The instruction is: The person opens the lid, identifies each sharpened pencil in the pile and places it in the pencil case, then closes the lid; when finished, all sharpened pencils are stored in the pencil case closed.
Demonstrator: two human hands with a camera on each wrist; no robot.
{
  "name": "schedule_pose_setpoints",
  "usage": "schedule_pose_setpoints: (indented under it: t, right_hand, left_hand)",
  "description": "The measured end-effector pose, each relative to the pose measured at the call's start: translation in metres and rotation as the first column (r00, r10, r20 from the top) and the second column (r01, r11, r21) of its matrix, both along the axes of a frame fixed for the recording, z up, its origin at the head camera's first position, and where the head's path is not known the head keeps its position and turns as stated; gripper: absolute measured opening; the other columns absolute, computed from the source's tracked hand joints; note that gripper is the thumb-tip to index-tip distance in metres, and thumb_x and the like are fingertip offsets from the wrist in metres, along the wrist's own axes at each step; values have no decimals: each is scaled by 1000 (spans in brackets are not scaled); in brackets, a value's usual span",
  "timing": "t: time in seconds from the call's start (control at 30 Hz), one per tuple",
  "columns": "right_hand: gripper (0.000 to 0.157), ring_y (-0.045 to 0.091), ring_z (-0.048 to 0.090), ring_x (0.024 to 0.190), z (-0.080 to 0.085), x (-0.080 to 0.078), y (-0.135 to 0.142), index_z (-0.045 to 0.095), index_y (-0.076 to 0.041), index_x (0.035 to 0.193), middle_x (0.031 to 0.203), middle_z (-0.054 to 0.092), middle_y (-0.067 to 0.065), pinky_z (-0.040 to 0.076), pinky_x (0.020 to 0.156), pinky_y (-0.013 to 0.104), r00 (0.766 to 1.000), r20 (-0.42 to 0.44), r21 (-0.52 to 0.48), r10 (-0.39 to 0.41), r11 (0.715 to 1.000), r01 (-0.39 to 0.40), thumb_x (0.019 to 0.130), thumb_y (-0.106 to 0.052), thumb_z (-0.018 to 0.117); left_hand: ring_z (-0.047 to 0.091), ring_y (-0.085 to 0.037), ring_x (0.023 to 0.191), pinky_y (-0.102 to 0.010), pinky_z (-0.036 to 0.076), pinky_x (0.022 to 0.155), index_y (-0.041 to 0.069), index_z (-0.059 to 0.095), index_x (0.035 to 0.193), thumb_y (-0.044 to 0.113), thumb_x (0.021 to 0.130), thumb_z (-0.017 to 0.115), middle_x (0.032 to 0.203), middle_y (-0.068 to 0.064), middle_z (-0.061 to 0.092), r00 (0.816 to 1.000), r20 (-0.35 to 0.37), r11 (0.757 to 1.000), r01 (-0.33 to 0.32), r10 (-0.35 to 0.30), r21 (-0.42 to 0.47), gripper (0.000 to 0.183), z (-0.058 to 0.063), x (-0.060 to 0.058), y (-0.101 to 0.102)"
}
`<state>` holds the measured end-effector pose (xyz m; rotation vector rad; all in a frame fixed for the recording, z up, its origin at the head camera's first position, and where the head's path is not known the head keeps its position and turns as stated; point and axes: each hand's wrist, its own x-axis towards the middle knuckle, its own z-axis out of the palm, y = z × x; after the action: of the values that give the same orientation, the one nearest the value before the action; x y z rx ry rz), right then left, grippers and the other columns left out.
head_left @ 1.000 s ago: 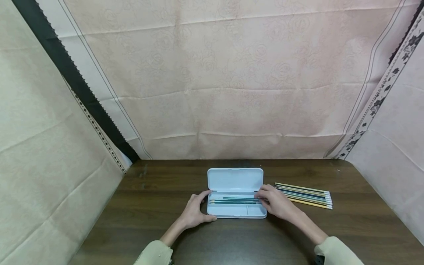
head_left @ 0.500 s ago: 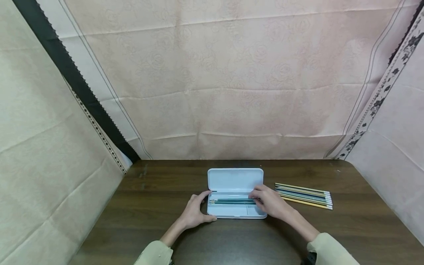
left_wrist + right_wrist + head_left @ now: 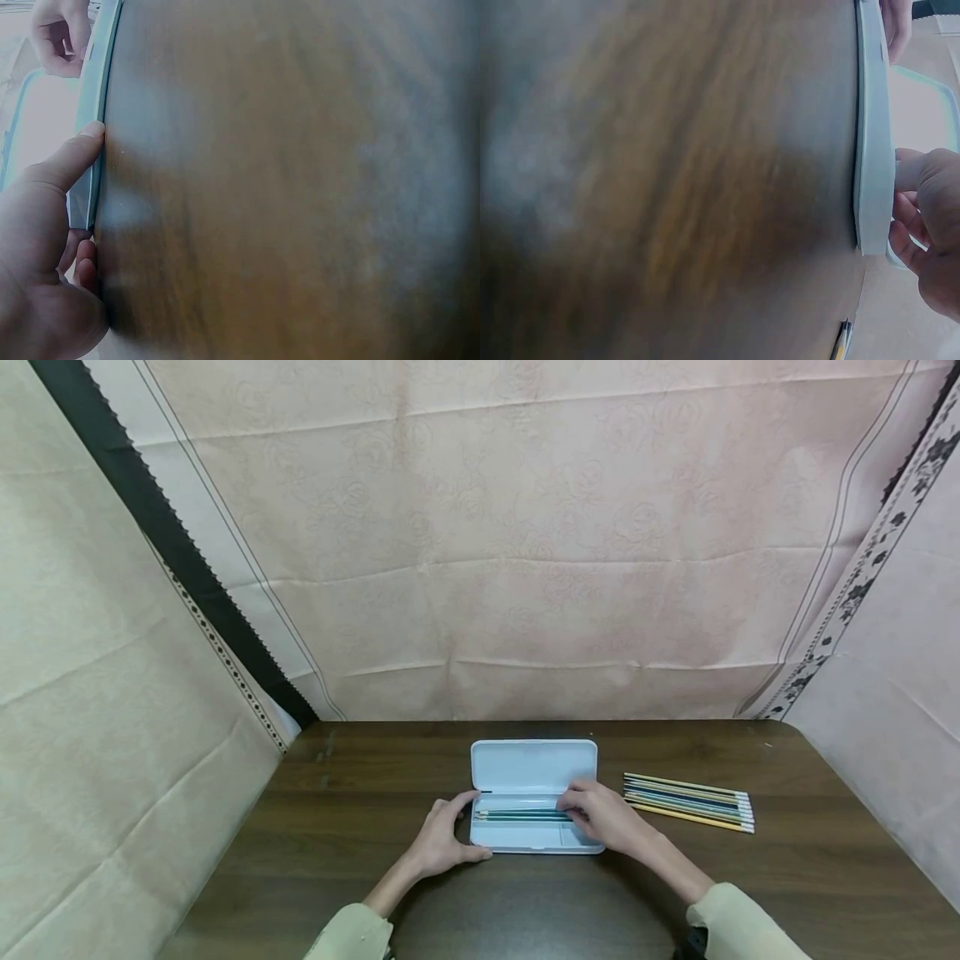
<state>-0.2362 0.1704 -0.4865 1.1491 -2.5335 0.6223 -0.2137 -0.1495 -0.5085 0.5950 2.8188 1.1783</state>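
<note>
A light blue pencil case (image 3: 525,843) lies on the table with its lid (image 3: 534,763) raised at the back. Several green pencils (image 3: 517,816) lie lengthwise in it, ends toward the left. My left hand (image 3: 441,839) grips the case's left end, thumb at the front edge and fingers at the back corner. In the left wrist view the thumb (image 3: 71,154) presses against the front wall. Inside the case, my right hand (image 3: 600,814) has its fingers curled down on the right part of the green pencils; the case wall partly hides its fingertips in the right wrist view.
To the right of the case, several yellow, dark and light pencils (image 3: 690,803) lie side by side on the brown wooden table (image 3: 360,793). Pale patterned cloth (image 3: 525,568) hangs behind the table and along both sides.
My right hand has slid left along the pencils inside the case, uncovering less of their length. The left hand, the case and the row of pencils outside have stayed put.
</note>
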Motion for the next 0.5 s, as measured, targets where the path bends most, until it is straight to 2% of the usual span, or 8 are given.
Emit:
schedule_pose_setpoints:
  t: [0.23,0.37,0.5]
  right_hand:
    - [19,13,55,85,5,6,17,76,-9,98,96,62,-1,52,73,31,997,5,-33,-71,997,71,82,1,80]
    - [21,10,56,80,8,8,40,75,-7,97,92,63,-1,52,68,30,994,-5,-89,-105,991,104,81,6,79]
    - [27,5,55,74,7,11,67,75,-7,94,88,63,-3,50,62,28,991,-50,-157,-123,981,113,76,13,78]
  left_hand:
    - [45,-24,107,-44,43,83,14,46,147,41,74,89,120,-11,48,1000,-1,1000,0,0,-4,89,0,0,3]
    - [45,-24,106,-43,44,83,14,46,148,41,74,89,119,-11,48,1000,-4,1000,-1,1,-7,89,0,0,2]
    - [45,-24,107,-44,44,83,13,46,148,41,73,89,119,-11,48,1000,-1,1000,-3,3,-2,90,0,1,1]
